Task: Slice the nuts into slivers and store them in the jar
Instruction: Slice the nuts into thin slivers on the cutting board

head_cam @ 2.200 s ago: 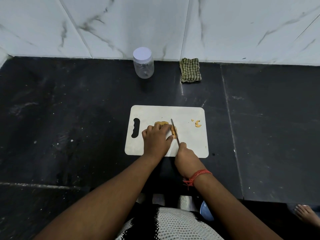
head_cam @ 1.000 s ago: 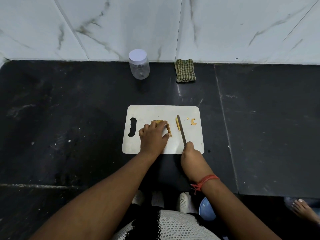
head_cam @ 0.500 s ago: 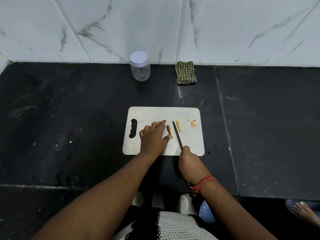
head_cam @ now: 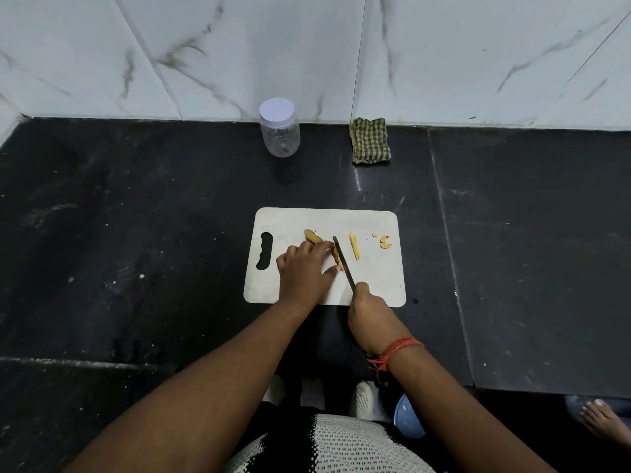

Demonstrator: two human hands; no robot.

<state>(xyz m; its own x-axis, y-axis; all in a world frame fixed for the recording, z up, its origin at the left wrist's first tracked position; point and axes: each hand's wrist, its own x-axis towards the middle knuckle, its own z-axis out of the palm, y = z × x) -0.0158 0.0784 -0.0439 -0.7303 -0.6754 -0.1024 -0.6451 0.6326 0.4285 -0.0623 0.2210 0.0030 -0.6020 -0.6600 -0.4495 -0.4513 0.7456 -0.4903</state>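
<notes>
A white cutting board (head_cam: 297,220) lies on the black counter. My left hand (head_cam: 304,273) pinches a nut piece (head_cam: 336,257) between fingertips and thumb on the board. Another nut piece (head_cam: 312,236) lies just beyond my fingers. My right hand (head_cam: 368,317) grips a knife (head_cam: 343,262), its blade lying right against the held piece. A cut sliver (head_cam: 354,245) lies to the right of the blade, and a curled nut bit (head_cam: 385,241) with a crumb sits further right. A clear jar with a white lid (head_cam: 279,128) stands at the wall, closed.
A folded green checked cloth (head_cam: 370,141) lies by the wall, right of the jar. The marble wall (head_cam: 307,56) bounds the counter at the back. Below the counter edge, a blue object (head_cam: 406,418) and a bare foot (head_cam: 604,421) show.
The knife cut a sliver off and pushed it to the right, then came back left against the piece my left hand holds. A second nut piece has come into view beyond my fingers.
</notes>
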